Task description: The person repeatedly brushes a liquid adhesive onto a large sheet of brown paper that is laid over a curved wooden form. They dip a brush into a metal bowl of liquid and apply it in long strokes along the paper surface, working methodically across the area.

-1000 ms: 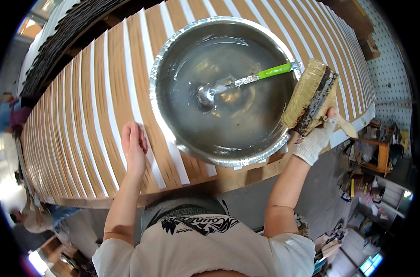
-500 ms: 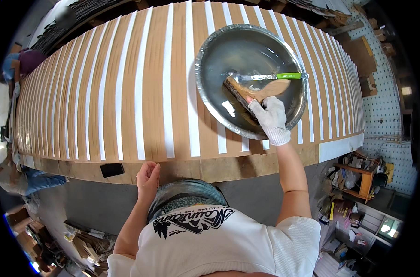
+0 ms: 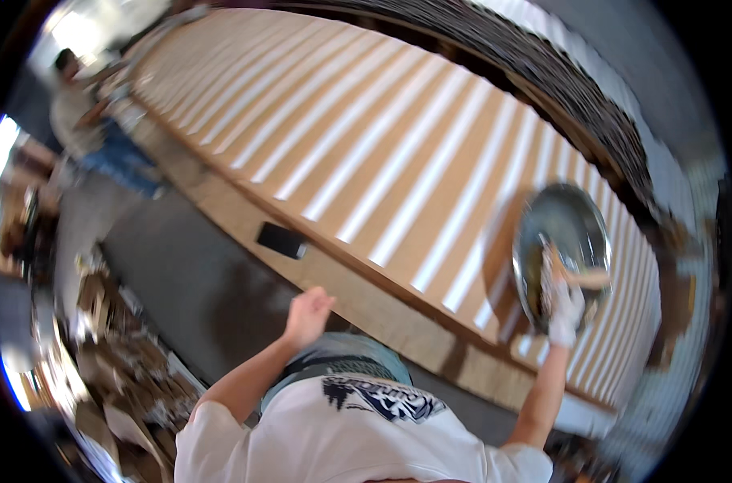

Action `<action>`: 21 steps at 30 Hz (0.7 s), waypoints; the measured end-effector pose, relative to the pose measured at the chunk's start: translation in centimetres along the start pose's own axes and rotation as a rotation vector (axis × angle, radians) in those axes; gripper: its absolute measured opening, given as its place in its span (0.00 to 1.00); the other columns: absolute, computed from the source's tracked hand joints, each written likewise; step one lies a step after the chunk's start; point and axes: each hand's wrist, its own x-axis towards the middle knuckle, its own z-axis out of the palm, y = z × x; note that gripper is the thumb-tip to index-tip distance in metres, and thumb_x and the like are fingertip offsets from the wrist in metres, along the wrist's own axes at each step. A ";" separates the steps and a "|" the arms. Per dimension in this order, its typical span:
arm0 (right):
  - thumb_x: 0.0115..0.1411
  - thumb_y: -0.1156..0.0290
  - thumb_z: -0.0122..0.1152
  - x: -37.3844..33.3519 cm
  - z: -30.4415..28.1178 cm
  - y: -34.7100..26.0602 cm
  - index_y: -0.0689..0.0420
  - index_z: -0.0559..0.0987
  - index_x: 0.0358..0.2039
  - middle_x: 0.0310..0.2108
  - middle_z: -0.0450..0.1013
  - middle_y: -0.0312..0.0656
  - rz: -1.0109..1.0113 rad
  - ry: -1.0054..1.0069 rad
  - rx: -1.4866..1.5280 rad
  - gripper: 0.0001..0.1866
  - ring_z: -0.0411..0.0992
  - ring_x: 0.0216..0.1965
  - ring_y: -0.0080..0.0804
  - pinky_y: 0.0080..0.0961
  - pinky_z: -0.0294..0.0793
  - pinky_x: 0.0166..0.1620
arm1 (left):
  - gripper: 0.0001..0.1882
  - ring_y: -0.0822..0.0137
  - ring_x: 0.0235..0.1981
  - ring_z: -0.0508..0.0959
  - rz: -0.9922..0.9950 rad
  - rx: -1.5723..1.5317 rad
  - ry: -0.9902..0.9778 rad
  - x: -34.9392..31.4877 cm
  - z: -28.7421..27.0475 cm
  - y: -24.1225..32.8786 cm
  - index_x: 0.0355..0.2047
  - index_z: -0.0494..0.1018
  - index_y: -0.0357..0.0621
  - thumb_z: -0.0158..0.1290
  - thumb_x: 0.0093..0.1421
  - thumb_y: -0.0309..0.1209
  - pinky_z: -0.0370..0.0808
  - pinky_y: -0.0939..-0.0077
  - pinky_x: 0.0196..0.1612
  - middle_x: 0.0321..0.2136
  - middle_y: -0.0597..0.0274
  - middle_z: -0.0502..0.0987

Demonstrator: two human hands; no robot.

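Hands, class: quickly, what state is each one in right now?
Left hand: bare, loosely curled, holding nothing, off the table.
Right hand: gloved, closed on a brush in the metal bowl.

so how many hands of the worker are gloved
1: the right hand wears a white glove, over the metal bowl at right. The left hand is bare, off the bench edge.

Striped wooden bench (image 3: 382,153) carries metal bowl (image 3: 579,221), black phone (image 3: 281,240).
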 end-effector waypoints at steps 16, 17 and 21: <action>0.63 0.48 0.55 4.4 2.7 3.5 0.45 0.72 0.27 0.21 0.63 0.30 0.187 0.655 0.600 0.16 0.61 0.20 0.24 0.24 0.62 0.20 | 0.21 0.53 0.20 0.60 -0.244 0.036 0.534 -8.6 -19.2 -22.5 0.18 0.60 0.39 0.62 0.56 0.32 0.62 0.58 0.24 0.16 0.49 0.61; 0.63 0.49 0.55 4.7 4.4 2.2 0.44 0.72 0.27 0.22 0.65 0.30 0.221 0.566 0.669 0.15 0.61 0.21 0.24 0.24 0.63 0.21 | 0.23 0.59 0.18 0.56 -0.251 0.012 0.590 -9.9 -20.5 -24.3 0.17 0.59 0.40 0.63 0.56 0.32 0.60 0.61 0.23 0.15 0.51 0.58; 0.62 0.53 0.55 9.9 12.3 1.2 0.44 0.76 0.32 0.27 0.70 0.30 0.197 0.345 0.561 0.10 0.61 0.21 0.24 0.22 0.62 0.21 | 0.22 0.49 0.19 0.60 -0.292 -0.024 0.633 -12.3 -25.9 -26.2 0.15 0.62 0.38 0.63 0.55 0.33 0.65 0.57 0.25 0.15 0.47 0.64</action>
